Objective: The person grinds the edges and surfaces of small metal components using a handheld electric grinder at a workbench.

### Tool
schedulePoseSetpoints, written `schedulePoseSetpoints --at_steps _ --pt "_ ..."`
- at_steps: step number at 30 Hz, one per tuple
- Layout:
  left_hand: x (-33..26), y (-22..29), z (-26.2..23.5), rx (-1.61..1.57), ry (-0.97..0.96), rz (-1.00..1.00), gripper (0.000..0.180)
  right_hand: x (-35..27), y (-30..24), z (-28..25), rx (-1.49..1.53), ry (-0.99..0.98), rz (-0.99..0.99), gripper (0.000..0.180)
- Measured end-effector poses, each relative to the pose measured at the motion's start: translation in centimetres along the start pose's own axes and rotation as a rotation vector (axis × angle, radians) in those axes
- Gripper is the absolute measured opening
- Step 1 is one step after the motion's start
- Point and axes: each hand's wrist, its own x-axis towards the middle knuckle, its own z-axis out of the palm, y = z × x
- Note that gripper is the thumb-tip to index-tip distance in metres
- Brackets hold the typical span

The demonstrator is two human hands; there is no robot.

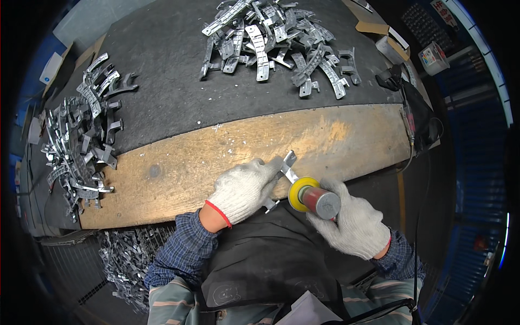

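My left hand [246,188], in a white knit glove with a red cuff edge, is closed around a silver metal bracket [289,163] at the near edge of the wooden board. One end of the bracket sticks out past the fingertips, and another bit shows below the hand; its middle is hidden by the glove. In my gloved right hand [355,222] is a hand-held sander [319,201] with a red body, a grey end cap and a yellow round disc. The disc's rim is right beside the bracket; whether they touch I cannot tell.
A wooden board [189,168] with pale chips lies along the dark table [157,103]. Metal brackets are heaped at the back [260,49] and at the left [81,141]. Below left, a wire basket holds many more parts [127,260]. A cabled red tool [410,124] hangs at the right.
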Motion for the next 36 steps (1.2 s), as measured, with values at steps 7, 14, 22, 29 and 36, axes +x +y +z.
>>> schedulePoseSetpoints --at_steps 7,14,22,29,36 --pt "-0.1 0.4 -0.1 -0.011 -0.019 -0.025 0.041 -0.7 1.0 -0.3 0.158 0.011 0.084 0.068" --pt "0.0 0.7 0.0 0.023 -0.042 -0.040 0.040 2.6 0.5 -0.5 0.211 0.054 -0.007 0.066" --pt "0.1 0.7 -0.3 -0.029 -0.063 -0.048 0.035 1.0 0.7 -0.3 0.160 0.032 0.012 0.067" --pt "0.2 -0.5 0.0 -0.073 -0.019 -0.034 0.033 -1.3 2.7 1.2 0.137 0.036 0.161 0.071" --pt "1.1 -1.1 -2.0 -0.380 -0.144 -0.110 0.040 -1.0 0.2 0.6 0.214 -0.083 -0.020 0.076"
